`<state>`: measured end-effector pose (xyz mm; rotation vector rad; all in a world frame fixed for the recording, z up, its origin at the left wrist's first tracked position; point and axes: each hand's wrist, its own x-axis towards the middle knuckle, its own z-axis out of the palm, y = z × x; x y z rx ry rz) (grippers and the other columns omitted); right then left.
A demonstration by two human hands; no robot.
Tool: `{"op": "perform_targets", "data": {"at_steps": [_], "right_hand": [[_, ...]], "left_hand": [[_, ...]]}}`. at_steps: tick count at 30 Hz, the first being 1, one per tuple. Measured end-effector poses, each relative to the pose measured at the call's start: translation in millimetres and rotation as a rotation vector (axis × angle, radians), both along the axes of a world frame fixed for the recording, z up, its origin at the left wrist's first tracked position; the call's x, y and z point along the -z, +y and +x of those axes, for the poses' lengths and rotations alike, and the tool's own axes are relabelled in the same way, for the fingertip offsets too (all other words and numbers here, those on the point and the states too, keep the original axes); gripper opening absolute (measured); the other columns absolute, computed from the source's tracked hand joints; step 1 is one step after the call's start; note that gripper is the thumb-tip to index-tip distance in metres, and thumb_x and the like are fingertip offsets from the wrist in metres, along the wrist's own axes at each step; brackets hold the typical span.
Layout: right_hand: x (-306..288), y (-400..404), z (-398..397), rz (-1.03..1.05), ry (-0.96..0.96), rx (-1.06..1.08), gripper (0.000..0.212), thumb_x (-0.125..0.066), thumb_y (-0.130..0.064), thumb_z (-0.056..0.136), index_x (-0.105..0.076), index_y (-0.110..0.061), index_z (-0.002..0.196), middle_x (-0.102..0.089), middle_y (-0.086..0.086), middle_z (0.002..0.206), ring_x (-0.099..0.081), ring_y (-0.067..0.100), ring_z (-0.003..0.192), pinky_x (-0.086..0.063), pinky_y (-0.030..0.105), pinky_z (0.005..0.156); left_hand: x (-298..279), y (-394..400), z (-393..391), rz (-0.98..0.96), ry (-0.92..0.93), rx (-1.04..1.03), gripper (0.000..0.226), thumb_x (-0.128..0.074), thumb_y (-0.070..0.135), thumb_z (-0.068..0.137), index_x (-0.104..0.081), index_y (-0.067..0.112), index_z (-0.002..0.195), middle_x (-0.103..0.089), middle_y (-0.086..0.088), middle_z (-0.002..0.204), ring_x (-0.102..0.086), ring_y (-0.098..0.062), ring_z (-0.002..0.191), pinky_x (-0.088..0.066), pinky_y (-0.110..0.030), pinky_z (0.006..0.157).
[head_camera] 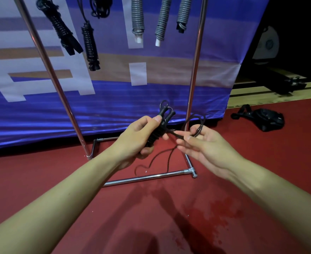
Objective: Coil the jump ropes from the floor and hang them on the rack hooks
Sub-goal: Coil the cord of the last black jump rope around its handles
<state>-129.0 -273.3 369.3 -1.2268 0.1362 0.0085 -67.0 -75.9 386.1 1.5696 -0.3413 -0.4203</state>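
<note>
While the left hand (141, 136) curls round the paired black handles of a jump rope (155, 133), with cord already wound in tight turns over them, the right hand (200, 145) pinches the free cord between thumb and fingertips just beside the bundle, a loose loop arching over it. From the head view, the rope sits in mid-air in front of the rack (195, 70), and a slack tail hangs down toward the red floor (224, 208), curling near the rack's chrome base bar. I judge the cord light, thin and limp, likely to spring out of its turns if tension drops; the handles look stiff and are the sensible place to grip, with the cord fed under a gentle pull close to the winding. Above, five coiled ropes hang already: two black bundles (88, 44) and three grey bundles (138, 17). The hooks themselves lie out of frame. Behind the rack hangs a blue banner (114, 99). A black strap (261, 119) lies well apart on the floor to the right, which shows dark wet-looking patches nearer the person.
</note>
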Motion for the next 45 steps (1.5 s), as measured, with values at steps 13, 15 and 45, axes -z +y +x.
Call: {"op": "perform_targets", "data": {"at_steps": [13, 15, 45], "right_hand": [[-5, -21, 13, 0.254, 0.409, -0.227, 0.006, -0.066, -0.009, 0.078, -0.066, -0.009, 0.084, -0.056, 0.004, 0.075, -0.06, 0.01, 0.056, -0.054, 0.023, 0.051], [-4, -24, 15, 0.182, 0.408, -0.26, 0.004, -0.067, -0.011, 0.078, -0.066, -0.007, 0.078, -0.051, 0.006, 0.076, -0.059, 0.013, 0.059, -0.056, 0.025, 0.054], [-41, 19, 1, -0.074, -0.093, -0.073, 0.018, -0.05, -0.014, 0.107, -0.063, -0.001, 0.108, -0.077, 0.009, 0.087, -0.076, 0.025, 0.088, -0.062, 0.042, 0.089]], "left_hand": [[-5, 8, -10, 0.166, -0.087, 0.49, 0.033, -0.057, 0.038, 0.1, -0.054, 0.005, 0.105, -0.072, -0.012, 0.09, -0.032, -0.012, 0.037, -0.017, -0.023, 0.038], [-5, 9, -12, 0.202, -0.077, 0.549, 0.03, -0.061, 0.032, 0.099, -0.051, 0.004, 0.102, -0.072, -0.014, 0.09, -0.032, -0.013, 0.035, -0.023, -0.02, 0.036], [0, 2, -13, 0.599, -0.134, 0.728, 0.028, -0.055, 0.036, 0.107, -0.059, 0.012, 0.095, -0.08, -0.006, 0.094, -0.037, -0.024, 0.041, -0.029, -0.026, 0.038]]}}
